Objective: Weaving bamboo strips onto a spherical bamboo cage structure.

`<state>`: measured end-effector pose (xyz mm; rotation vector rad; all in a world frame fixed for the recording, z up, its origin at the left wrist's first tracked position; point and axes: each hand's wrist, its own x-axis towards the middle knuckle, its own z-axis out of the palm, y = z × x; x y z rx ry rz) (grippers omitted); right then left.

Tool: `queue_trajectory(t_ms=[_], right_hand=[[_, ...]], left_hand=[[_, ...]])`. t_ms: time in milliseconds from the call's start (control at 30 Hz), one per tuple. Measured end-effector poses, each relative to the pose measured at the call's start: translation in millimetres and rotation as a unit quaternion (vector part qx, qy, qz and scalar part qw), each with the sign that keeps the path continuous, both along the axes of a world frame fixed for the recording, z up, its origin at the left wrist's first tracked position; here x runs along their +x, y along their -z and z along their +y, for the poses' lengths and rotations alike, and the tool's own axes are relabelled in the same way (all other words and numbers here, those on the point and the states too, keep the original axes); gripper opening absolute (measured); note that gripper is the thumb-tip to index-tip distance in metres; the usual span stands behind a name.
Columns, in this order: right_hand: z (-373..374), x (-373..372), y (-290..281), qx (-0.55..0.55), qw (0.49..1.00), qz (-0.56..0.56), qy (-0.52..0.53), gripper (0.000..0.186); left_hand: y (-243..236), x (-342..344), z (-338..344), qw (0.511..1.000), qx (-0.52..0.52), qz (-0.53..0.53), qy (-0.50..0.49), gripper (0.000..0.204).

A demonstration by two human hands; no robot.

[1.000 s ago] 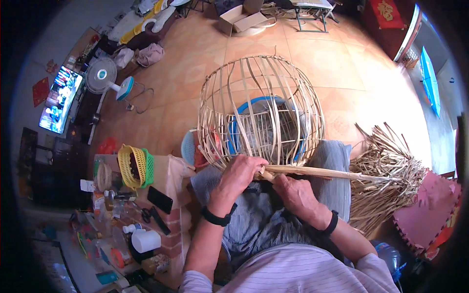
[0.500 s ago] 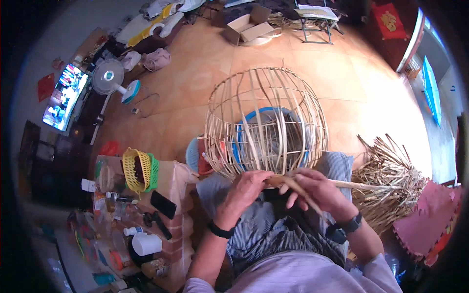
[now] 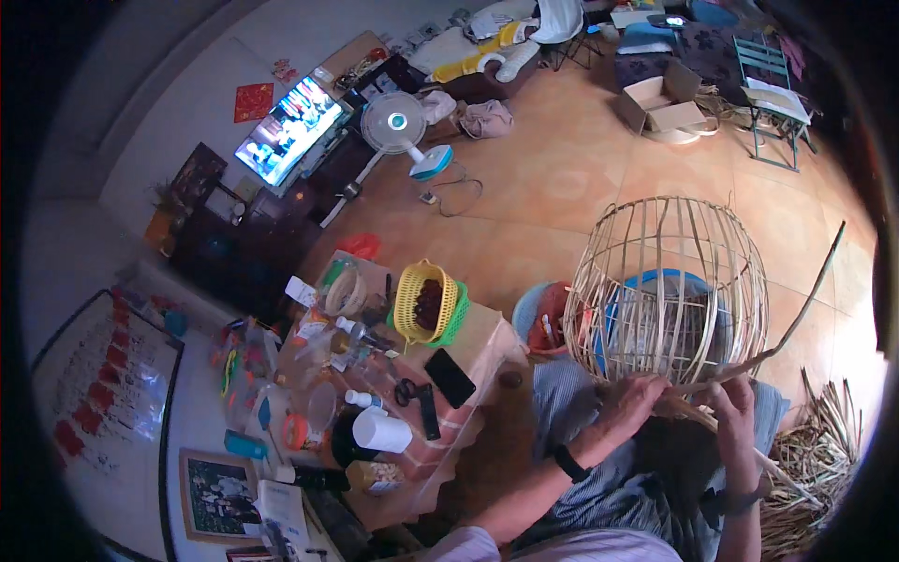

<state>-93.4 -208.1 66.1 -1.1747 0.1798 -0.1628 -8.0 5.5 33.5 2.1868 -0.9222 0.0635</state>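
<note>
An unfinished wicker basket, open-woven from pale strips, stands upright against my knees. At its near edge my left hand is closed around the strips where they meet the basket. My right hand sits just to the right, its fingers pinched on a long brownish cane strip. That strip crosses the near edge and rises to the far right. A second, paler strip runs from between my hands down to the right. The exact grip of the fingertips is partly hidden.
Left of me, a cloth-covered table holds a yellow basket, a black phone, scissors and a white cup. A bundle of loose strips lies right. Beyond stand a fan, cardboard box and folding chair.
The view has swung left, so everything sits farther right in it. The strip in my right hand now points up and away to the right instead of down towards me.
</note>
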Motion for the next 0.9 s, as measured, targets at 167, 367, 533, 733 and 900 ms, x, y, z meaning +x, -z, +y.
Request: queue_trajectory(t_ms=[167, 367, 533, 733, 900], right_hand=[[3, 20, 5, -0.091, 0.995, 0.036, 0.020, 0.025], [15, 45, 0, -0.223, 0.975, -0.012, -0.014, 0.026], [16, 60, -22, -0.319, 0.945, 0.017, -0.068, 0.016], [28, 60, -35, -0.551, 0.829, -0.071, 0.065, 0.012], [26, 44, -15, -0.665, 0.745, -0.047, 0.033, 0.013]], left_hand=[[-22, -12, -6, 0.998, -0.016, -0.049, -0.026, 0.019], [22, -26, -19, 0.966, 0.193, -0.163, -0.059, 0.052], [16, -47, -21, 0.869, 0.384, -0.300, -0.085, 0.066], [22, -43, -28, 0.928, 0.249, -0.251, -0.113, 0.059], [30, -40, -33, 0.949, 0.236, -0.177, -0.111, 0.043]])
